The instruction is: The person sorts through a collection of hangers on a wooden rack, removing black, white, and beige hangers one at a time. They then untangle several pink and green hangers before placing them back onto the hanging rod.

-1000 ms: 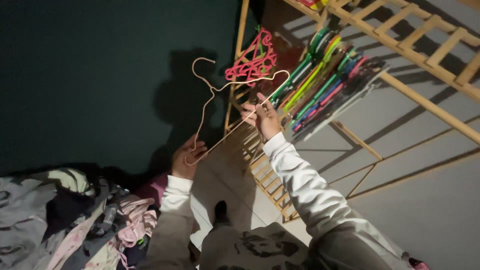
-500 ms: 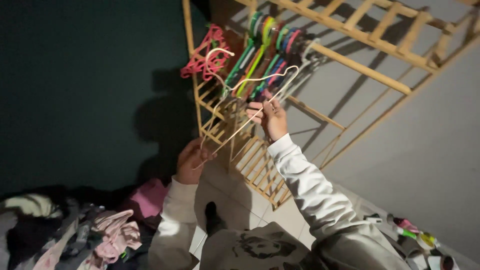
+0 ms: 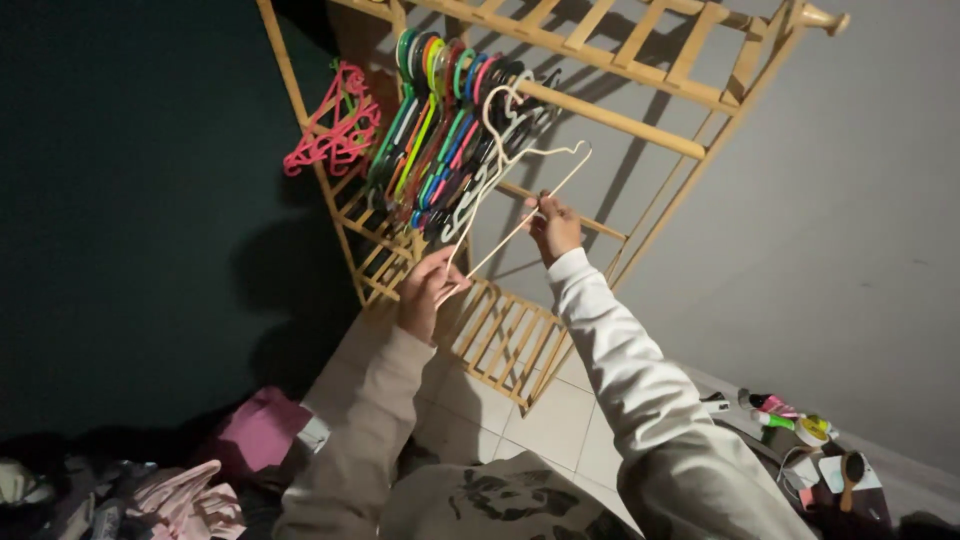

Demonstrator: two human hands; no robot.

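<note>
Pale hanger (image 3: 500, 195): you had it up against the wooden rack (image 3: 610, 110), its hook right among the coloured hangers (image 3: 430, 140) bunched on the rail, where half a second before it hung lower and short of them. Your left hand (image 3: 428, 290) had climbed with it, grip pinched on the hanger's lower corner, up by the rack's slatted shelf instead of down near your lap. Your right hand (image 3: 555, 225) held the slanted bar further along, fingers closed around the thin rod, and it sat higher and closer to the rail than a moment earlier. The hanger stayed tilted, hook end high and to the left. The view had swung right too: the pink hangers (image 3: 335, 135) slid towards the left edge, and more of the grey wall showed. The heap of clothes (image 3: 190, 495) had dropped into the bottom left corner, mostly dark. Small bottles and a brush (image 3: 815, 445) lay on the floor at the lower right.
</note>
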